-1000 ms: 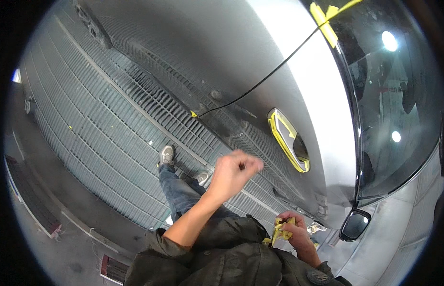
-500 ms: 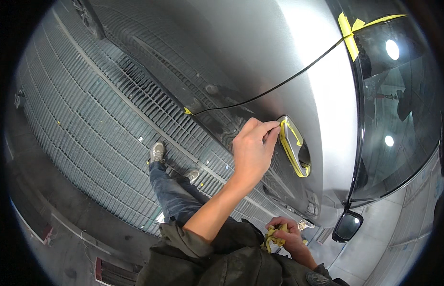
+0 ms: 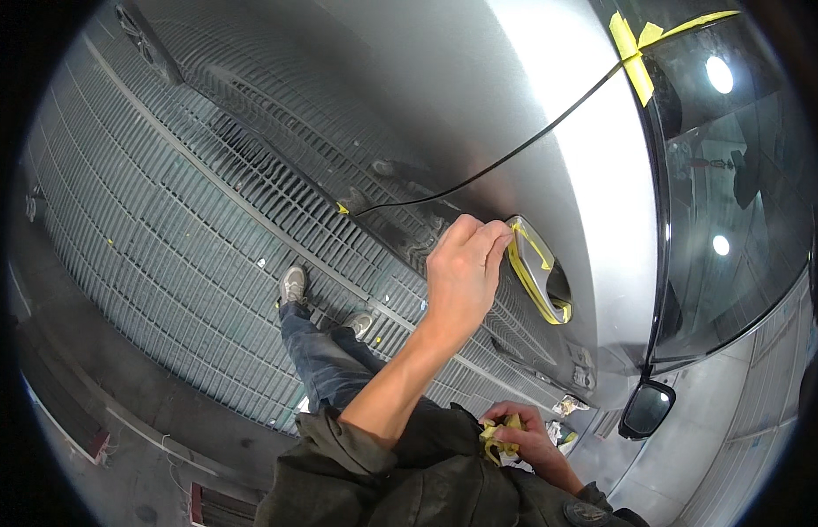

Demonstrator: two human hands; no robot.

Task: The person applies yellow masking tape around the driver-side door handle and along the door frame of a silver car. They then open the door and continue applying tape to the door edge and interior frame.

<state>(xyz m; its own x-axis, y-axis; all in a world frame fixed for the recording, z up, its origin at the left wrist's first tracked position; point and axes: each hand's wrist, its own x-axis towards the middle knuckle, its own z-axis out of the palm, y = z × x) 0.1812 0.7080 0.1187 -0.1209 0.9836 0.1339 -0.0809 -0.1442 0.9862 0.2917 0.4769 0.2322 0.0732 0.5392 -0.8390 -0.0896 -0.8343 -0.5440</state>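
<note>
The silver car door has a handle (image 3: 535,256) edged with strips of yellow masking tape (image 3: 529,283). My left hand (image 3: 466,268) is at the handle's upper end, thumb and fingers pinched together on the end of the tape. The fingertips partly hide that end, and most of the strip still lies along the handle's edge. Down by my body, my right hand (image 3: 534,436) is closed around a crumpled wad of yellow masking tape (image 3: 495,442).
More yellow tape (image 3: 633,60) crosses the door seam beside the dark window (image 3: 734,193). A side mirror (image 3: 646,408) juts out at lower right. I stand on metal floor grating (image 3: 189,290), one shoe (image 3: 293,284) beside the car, with small scraps scattered around.
The view has shifted slightly. My left hand stays pinched at the handle's upper end, and my right hand keeps the wad of tape with its fingers slightly shifted.
</note>
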